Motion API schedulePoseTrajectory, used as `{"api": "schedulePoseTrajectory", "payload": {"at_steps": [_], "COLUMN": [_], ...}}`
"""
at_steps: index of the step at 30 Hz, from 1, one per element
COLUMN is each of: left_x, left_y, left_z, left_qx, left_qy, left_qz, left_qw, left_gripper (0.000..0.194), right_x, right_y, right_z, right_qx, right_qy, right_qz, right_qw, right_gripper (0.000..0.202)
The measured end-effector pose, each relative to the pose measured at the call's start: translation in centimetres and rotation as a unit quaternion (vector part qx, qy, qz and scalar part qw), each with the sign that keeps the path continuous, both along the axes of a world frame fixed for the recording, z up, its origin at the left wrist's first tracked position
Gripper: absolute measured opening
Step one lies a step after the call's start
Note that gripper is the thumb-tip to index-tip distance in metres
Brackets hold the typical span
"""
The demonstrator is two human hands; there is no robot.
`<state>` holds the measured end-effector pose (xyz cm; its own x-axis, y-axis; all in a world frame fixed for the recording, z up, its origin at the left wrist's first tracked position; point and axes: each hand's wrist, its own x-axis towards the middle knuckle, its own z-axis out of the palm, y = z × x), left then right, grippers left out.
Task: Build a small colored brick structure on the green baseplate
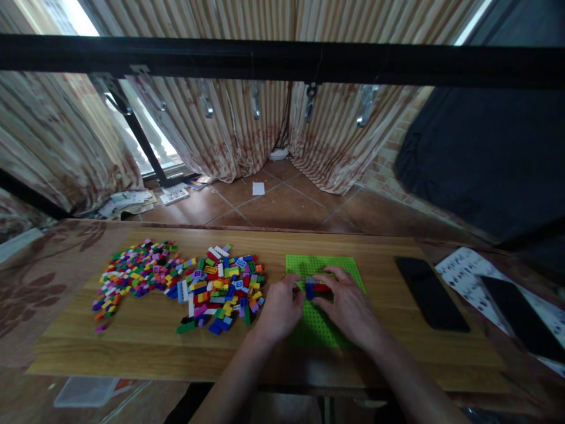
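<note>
Bricks (311, 290) apparently being seated on plate (318, 330): right hand (347, 301) pinching them, grip of left hand (281, 307) unclear; firm downward pressure seems needed next.

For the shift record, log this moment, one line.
left hand: near blue brick | right hand: at red brick | baseplate: under both bricks | loose bricks: left of baseplate | grip: unclear

A square green studded board (314, 327) lies flat at five o'clock; red, blue and grey bricks (315, 288) sit on it, toward eleven o'clock.
</note>
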<state>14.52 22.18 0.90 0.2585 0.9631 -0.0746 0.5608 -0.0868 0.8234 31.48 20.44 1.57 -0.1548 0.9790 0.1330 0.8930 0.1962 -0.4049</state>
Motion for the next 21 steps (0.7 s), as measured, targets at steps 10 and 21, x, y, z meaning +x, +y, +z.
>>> {"api": "schedulePoseTrajectory", "payload": {"at_steps": [10,21], "left_x": [1.1,1.8], "left_y": [0.8,1.4], "left_z": [-0.3,-0.2], "left_qx": [-0.022,-0.042], "left_qy": [-0.002,-0.009], "left_qz": [0.035,0.062], "left_qw": [0.999,0.997], "left_gripper": [0.032,0.033], "right_x": [2.2,2.2], "right_y": [1.0,1.4], "right_z": [0.4,0.4], "right_qx": [-0.055,-0.087], "right_qy": [0.001,-0.015], "right_qz": [-0.007,0.004], "right_qw": [0.998,0.996], "right_gripper": [0.049,0.041]}}
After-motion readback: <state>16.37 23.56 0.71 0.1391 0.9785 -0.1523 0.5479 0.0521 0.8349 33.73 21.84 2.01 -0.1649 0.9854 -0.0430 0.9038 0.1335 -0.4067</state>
